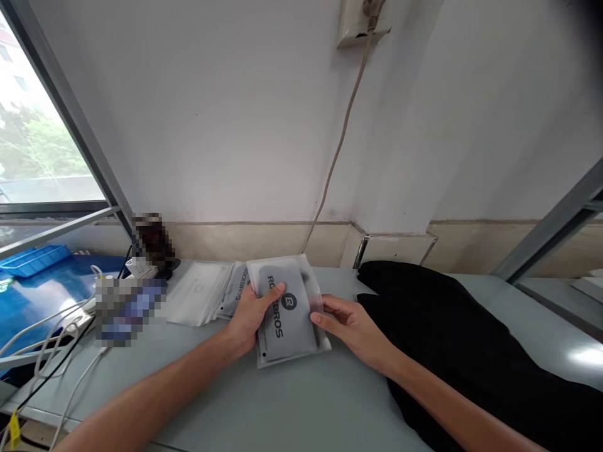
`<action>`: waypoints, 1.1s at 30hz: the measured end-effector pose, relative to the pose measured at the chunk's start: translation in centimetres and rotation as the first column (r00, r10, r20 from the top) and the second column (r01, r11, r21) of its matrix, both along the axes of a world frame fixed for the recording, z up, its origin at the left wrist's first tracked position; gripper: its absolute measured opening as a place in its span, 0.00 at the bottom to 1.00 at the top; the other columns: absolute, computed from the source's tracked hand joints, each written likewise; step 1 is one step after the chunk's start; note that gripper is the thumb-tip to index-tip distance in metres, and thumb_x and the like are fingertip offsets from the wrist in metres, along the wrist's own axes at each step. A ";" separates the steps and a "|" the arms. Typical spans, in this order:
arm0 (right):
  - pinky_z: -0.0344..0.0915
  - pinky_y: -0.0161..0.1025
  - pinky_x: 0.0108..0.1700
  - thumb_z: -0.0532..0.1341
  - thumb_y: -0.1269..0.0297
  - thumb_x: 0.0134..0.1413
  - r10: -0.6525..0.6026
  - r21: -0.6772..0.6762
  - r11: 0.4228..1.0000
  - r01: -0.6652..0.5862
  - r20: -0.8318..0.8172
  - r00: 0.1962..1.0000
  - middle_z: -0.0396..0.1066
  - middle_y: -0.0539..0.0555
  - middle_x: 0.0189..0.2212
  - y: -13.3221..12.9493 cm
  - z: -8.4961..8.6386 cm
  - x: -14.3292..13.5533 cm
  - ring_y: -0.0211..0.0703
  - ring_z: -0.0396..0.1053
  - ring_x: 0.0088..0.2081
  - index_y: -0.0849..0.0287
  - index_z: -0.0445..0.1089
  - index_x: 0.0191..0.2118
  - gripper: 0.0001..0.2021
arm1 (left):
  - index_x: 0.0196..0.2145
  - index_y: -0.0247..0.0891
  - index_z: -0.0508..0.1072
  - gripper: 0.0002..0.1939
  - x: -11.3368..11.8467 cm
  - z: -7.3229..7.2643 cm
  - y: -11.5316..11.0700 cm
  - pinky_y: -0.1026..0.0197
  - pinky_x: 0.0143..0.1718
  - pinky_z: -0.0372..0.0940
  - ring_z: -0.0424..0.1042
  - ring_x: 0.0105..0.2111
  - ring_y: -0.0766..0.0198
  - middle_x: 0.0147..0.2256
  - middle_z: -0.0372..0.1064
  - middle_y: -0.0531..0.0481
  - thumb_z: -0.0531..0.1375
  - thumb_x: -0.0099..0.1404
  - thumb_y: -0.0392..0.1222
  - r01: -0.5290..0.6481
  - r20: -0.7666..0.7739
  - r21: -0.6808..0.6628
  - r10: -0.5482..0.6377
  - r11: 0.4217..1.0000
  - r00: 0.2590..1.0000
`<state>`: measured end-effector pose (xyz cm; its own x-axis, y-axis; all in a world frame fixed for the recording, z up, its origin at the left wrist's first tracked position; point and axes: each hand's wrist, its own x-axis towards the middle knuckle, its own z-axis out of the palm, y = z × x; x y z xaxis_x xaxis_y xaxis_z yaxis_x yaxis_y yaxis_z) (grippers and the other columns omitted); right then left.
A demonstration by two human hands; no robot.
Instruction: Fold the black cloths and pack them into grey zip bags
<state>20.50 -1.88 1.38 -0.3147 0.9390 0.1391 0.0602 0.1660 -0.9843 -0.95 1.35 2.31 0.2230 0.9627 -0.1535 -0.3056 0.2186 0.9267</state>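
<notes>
A frosted plastic bag (pixel 294 336) printed ROCKBROS, with something grey inside, is held tilted up over the table in both hands. My left hand (pixel 252 317) grips its left side, thumb across the front. At the right edge, my right hand (pixel 351 323) pinches the bag between thumb and fingers. Just behind and to the left lies another ROCKBROS bag (pixel 234 292), partly covered by my left hand and the held bag. Beside it is a fanned stack of clear frosted bags (pixel 195 292). Black fabric (pixel 438 333) is spread to the right, partly under my right forearm.
The grey table (pixel 301 408) meets a wall at the back. Left of the bags are a pixelated phone-like item (pixel 132 314), white cables (pixel 70 333) and a power strip (pixel 82 314). A blue tray (pixel 40 260) stands farther left. A cord (pixel 346 119) hangs from a wall socket.
</notes>
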 end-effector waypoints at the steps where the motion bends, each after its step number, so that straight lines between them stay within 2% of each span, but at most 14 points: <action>1: 0.67 0.51 0.56 0.67 0.45 0.60 -0.015 0.022 1.000 0.015 0.025 1.000 0.79 0.56 0.45 0.0 -0.2 0.0 0.58 0.72 0.51 0.52 0.83 0.45 0.18 | 0.46 0.36 0.78 0.23 -0.1 0.1 -0.1 0.55 0.42 0.75 0.80 0.38 0.56 0.43 0.81 0.41 0.75 0.58 0.51 0.071 -0.019 0.002 -0.071 0.997 0.997; 4: 0.68 0.50 0.54 0.67 0.44 0.59 -0.086 0.080 0.993 0.083 0.032 0.996 0.77 0.55 0.42 0.2 -0.5 -0.1 0.56 0.72 0.48 0.52 0.82 0.37 0.16 | 0.45 0.35 0.79 0.23 -0.2 0.3 -0.3 0.55 0.43 0.74 0.80 0.38 0.56 0.44 0.81 0.40 0.75 0.58 0.51 0.195 -0.070 0.001 -0.194 0.981 0.979; 9: 0.68 0.45 0.50 0.68 0.48 0.60 -0.184 0.102 0.977 0.188 -0.047 0.982 0.75 0.51 0.43 0.5 -0.1 0.1 0.51 0.71 0.46 0.49 0.78 0.46 0.14 | 0.47 0.36 0.78 0.23 -0.2 0.2 -0.5 0.54 0.45 0.73 0.80 0.42 0.54 0.45 0.80 0.39 0.73 0.61 0.54 0.224 -0.086 -0.018 -0.225 0.974 0.971; 11: 0.67 0.46 0.53 0.67 0.46 0.61 -0.160 0.083 0.983 0.164 -0.059 0.985 0.74 0.52 0.44 0.4 0.2 0.1 0.52 0.70 0.48 0.48 0.79 0.47 0.15 | 0.48 0.36 0.79 0.23 -0.3 0.1 -0.5 0.54 0.46 0.72 0.79 0.43 0.53 0.45 0.80 0.39 0.73 0.61 0.54 0.274 -0.098 -0.015 -0.274 0.962 0.957; 14: 0.67 0.49 0.55 0.65 0.41 0.60 -0.135 0.073 0.988 0.135 -0.016 0.991 0.71 0.54 0.42 0.2 0.3 0.0 0.55 0.68 0.49 0.50 0.82 0.41 0.18 | 0.48 0.37 0.79 0.23 -0.4 0.1 -0.5 0.53 0.50 0.70 0.78 0.47 0.51 0.48 0.79 0.39 0.73 0.61 0.52 0.365 -0.130 0.040 -0.357 0.930 0.925; 16: 0.67 0.51 0.56 0.65 0.38 0.58 -0.159 0.055 0.986 0.158 0.002 0.987 0.69 0.56 0.43 0.1 0.2 0.0 0.57 0.66 0.51 0.50 0.83 0.40 0.21 | 0.49 0.37 0.79 0.23 -0.5 0.3 -0.6 0.53 0.52 0.69 0.77 0.50 0.51 0.49 0.78 0.40 0.73 0.61 0.51 0.400 -0.150 0.073 -0.386 0.914 0.910; 20: 0.67 0.50 0.58 0.68 0.39 0.56 -0.191 -0.010 0.982 0.191 -0.063 0.980 0.65 0.57 0.56 0.1 -0.1 -0.2 0.60 0.62 0.59 0.48 0.81 0.49 0.23 | 0.48 0.36 0.78 0.22 -0.6 0.7 -0.4 0.53 0.49 0.69 0.77 0.47 0.51 0.48 0.79 0.39 0.73 0.61 0.52 0.379 -0.130 0.033 -0.373 0.925 0.919; 22: 0.68 0.48 0.58 0.69 0.43 0.56 -0.206 -0.051 0.978 0.201 -0.143 0.968 0.64 0.55 0.59 0.2 -0.2 -0.2 0.57 0.64 0.59 0.45 0.79 0.54 0.22 | 0.48 0.36 0.78 0.22 -0.7 0.8 -0.2 0.53 0.48 0.70 0.78 0.46 0.51 0.48 0.79 0.38 0.72 0.61 0.51 0.340 -0.101 0.005 -0.338 0.940 0.936; 24: 0.69 0.47 0.57 0.69 0.47 0.58 -0.176 -0.118 0.981 0.152 -0.231 0.957 0.68 0.53 0.59 0.2 -0.1 -0.1 0.54 0.69 0.56 0.43 0.75 0.58 0.23 | 0.48 0.37 0.78 0.21 -0.9 0.8 0.0 0.53 0.47 0.70 0.78 0.47 0.50 0.49 0.78 0.38 0.72 0.62 0.50 0.300 -0.089 -0.009 -0.300 0.954 0.950; 28: 0.71 0.45 0.50 0.69 0.50 0.61 -0.083 -0.212 0.977 0.013 -0.323 0.943 0.78 0.52 0.53 0.2 0.3 0.2 0.51 0.76 0.50 0.43 0.73 0.61 0.23 | 0.49 0.38 0.77 0.20 -1.1 0.7 0.2 0.54 0.47 0.70 0.78 0.47 0.51 0.49 0.79 0.41 0.71 0.62 0.49 0.279 -0.109 -0.032 -0.280 0.960 0.954; 31: 0.72 0.44 0.46 0.68 0.48 0.60 -0.061 -0.227 0.974 -0.010 -0.306 0.950 0.82 0.54 0.44 0.2 0.3 0.5 0.51 0.78 0.43 0.50 0.80 0.53 0.19 | 0.47 0.38 0.78 0.19 -0.9 0.6 -0.1 0.54 0.46 0.71 0.78 0.45 0.52 0.46 0.80 0.41 0.71 0.63 0.50 0.332 -0.161 -0.039 -0.334 0.942 0.929; 33: 0.72 0.45 0.43 0.68 0.45 0.60 -0.057 -0.244 0.970 -0.014 -0.280 0.958 0.83 0.55 0.38 0.2 0.1 0.5 0.51 0.78 0.38 0.55 0.83 0.47 0.19 | 0.46 0.38 0.77 0.20 -0.6 0.3 -0.1 0.53 0.47 0.71 0.78 0.45 0.52 0.46 0.79 0.41 0.71 0.62 0.51 0.333 -0.196 -0.001 -0.327 0.943 0.925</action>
<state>21.01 -1.65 1.52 -0.2750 0.9614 -0.0121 -0.2253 -0.0767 -0.9713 -1.54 1.23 2.58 0.4983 0.8447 -0.1954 -0.0383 0.2466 0.9684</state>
